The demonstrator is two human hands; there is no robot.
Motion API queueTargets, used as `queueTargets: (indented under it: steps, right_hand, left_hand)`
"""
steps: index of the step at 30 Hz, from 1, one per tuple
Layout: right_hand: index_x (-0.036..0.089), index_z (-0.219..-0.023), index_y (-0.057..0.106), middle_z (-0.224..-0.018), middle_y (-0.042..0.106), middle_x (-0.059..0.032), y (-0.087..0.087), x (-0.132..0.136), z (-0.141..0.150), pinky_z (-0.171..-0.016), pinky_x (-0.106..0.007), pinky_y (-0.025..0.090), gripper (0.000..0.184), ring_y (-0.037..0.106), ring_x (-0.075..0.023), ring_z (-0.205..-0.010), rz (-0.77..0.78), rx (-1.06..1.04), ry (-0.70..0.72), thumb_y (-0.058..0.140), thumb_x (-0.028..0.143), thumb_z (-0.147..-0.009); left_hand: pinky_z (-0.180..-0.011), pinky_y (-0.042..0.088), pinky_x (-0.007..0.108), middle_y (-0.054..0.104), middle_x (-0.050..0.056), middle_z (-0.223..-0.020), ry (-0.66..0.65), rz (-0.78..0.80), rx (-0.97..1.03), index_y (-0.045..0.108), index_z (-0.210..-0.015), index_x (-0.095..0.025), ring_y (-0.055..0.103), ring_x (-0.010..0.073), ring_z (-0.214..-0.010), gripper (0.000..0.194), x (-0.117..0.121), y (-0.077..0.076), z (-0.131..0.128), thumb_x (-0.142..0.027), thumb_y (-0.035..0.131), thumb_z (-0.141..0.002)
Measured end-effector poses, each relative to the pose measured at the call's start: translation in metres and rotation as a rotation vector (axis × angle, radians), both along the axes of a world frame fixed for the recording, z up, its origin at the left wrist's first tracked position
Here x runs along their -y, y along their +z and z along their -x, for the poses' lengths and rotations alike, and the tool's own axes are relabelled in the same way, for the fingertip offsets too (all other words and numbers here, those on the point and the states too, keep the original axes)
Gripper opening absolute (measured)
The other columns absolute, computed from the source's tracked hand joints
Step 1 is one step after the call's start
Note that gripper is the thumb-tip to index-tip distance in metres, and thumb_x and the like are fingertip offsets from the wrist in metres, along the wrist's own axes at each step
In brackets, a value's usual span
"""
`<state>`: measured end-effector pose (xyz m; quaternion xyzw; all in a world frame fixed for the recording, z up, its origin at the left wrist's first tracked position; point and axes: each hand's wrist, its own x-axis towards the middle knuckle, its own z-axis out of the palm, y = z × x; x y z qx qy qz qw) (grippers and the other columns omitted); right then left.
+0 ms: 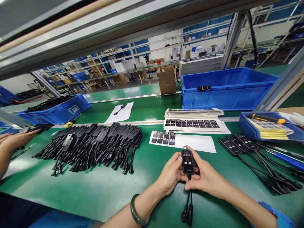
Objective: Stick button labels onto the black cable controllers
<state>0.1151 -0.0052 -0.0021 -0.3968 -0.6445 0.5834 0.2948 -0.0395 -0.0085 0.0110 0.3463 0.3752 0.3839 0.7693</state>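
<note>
Cable ends (190,216) trail nearest me from the black controller (187,162) my left hand (169,174) and right hand (206,174) hold together over the worktop (133,186). Just beyond lies a four-label sheet (190,143), then stacked label sheets (193,123), then a blue bin (220,98).

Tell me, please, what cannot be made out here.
Head view: back of the held device, facing away.
Head view: its lowest lettering, too small to read.
Head view: lower inside of the large blue bin, behind its front wall.
Head view: co-worker's arm, cut off by the left edge.
</note>
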Motion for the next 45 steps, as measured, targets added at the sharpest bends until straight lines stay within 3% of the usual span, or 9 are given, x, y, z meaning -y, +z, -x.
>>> queueTargets:
  steps: [2,5,8,11,14,17,20,31,45]
  right_hand:
    - [0.022,-0.147,0.0,-0.129,0.045,-0.0108,0.001,0.001,-0.001,-0.083,-0.031,0.051,0.105,0.056,-0.0198,-0.1,0.0,-0.036,0.016,0.071,0.037,-0.072]
    - [0.015,-0.147,0.015,-0.128,0.049,-0.013,-0.001,-0.001,-0.003,-0.097,-0.037,0.042,0.072,0.05,-0.0225,-0.113,-0.095,0.01,-0.044,0.046,0.045,-0.089]
    - [0.014,-0.144,0.028,-0.137,0.042,-0.0108,-0.004,-0.003,-0.004,-0.105,-0.036,0.032,0.059,0.038,-0.0222,-0.126,-0.144,0.032,-0.111,0.034,0.045,-0.094]
    - [0.014,-0.143,0.031,-0.133,0.047,-0.01,-0.004,-0.003,-0.002,-0.101,-0.033,0.035,0.058,0.043,-0.0214,-0.121,-0.168,0.024,-0.125,0.036,0.042,-0.094]
    - [0.013,-0.145,0.027,-0.102,0.063,-0.0079,-0.003,-0.001,0.001,-0.084,-0.03,0.046,0.059,0.058,-0.019,-0.092,-0.175,0.029,-0.103,0.036,0.041,-0.094]
    - [0.014,-0.146,0.025,-0.078,0.061,-0.0021,-0.005,0.001,0.004,-0.064,-0.026,0.047,0.058,0.055,-0.0139,-0.062,-0.169,0.033,-0.088,0.036,0.04,-0.095]
    - [0.016,-0.146,0.023,-0.072,0.056,0.0005,-0.009,0.002,0.005,-0.054,-0.023,0.044,0.057,0.05,-0.0109,-0.051,-0.144,0.003,-0.065,0.036,0.038,-0.095]
    - [0.016,-0.144,0.028,-0.069,0.052,0.0007,-0.007,0.003,0.004,-0.051,-0.023,0.041,0.055,0.048,-0.0111,-0.052,-0.156,0.024,-0.064,0.037,0.037,-0.095]
    - [0.017,-0.148,0.018,-0.072,0.056,-0.0001,-0.006,0.004,0.005,-0.055,-0.026,0.048,0.059,0.053,-0.0121,-0.05,-0.095,-0.057,-0.021,0.035,0.038,-0.095]
  left_hand:
    - [-0.052,0.053,0.02,0.062,0.014,-0.085,0.011,-0.014,-0.006,0.044,-0.101,-0.017,0.065,0.0246,-0.07,0.036,0.001,0.002,0.0,-0.048,0.041,-0.084]
    - [-0.053,0.055,0.021,0.061,0.014,-0.094,0.018,-0.054,-0.019,0.044,-0.101,-0.017,0.065,0.0226,-0.068,0.035,0.002,0.005,-0.001,-0.047,0.043,-0.083]
    - [-0.053,0.055,0.022,0.061,0.013,-0.093,-0.004,-0.07,-0.034,0.042,-0.104,-0.019,0.065,0.022,-0.066,0.035,0.004,0.003,-0.001,-0.046,0.045,-0.082]
    - [-0.053,0.055,0.021,0.062,0.011,-0.084,-0.019,-0.081,-0.058,0.04,-0.104,-0.019,0.065,0.022,-0.065,0.036,0.004,-0.001,-0.001,-0.044,0.05,-0.08]
    - [-0.05,0.054,0.022,0.062,0.011,-0.08,-0.023,-0.062,-0.07,0.039,-0.102,-0.018,0.064,0.0214,-0.061,0.036,0.003,-0.005,-0.001,-0.042,0.051,-0.078]
    - [-0.046,0.052,0.022,0.062,0.011,-0.075,-0.019,-0.022,-0.084,0.038,-0.1,-0.018,0.063,0.0209,-0.057,0.036,0.003,-0.007,-0.001,-0.041,0.05,-0.076]
    - [-0.042,0.05,0.021,0.061,0.011,-0.07,-0.028,0.008,-0.1,0.037,-0.098,-0.018,0.062,0.0214,-0.055,0.036,0.002,-0.006,-0.001,-0.043,0.05,-0.074]
    - [-0.041,0.048,0.018,0.06,0.01,-0.069,-0.044,-0.006,-0.106,0.035,-0.098,-0.018,0.062,0.0212,-0.054,0.037,0.003,-0.005,0.0,-0.043,0.048,-0.074]
    - [-0.04,0.047,0.019,0.06,0.009,-0.075,-0.042,-0.036,-0.059,0.035,-0.096,-0.019,0.062,0.023,-0.053,0.037,0.002,-0.008,0.001,-0.043,0.053,-0.074]
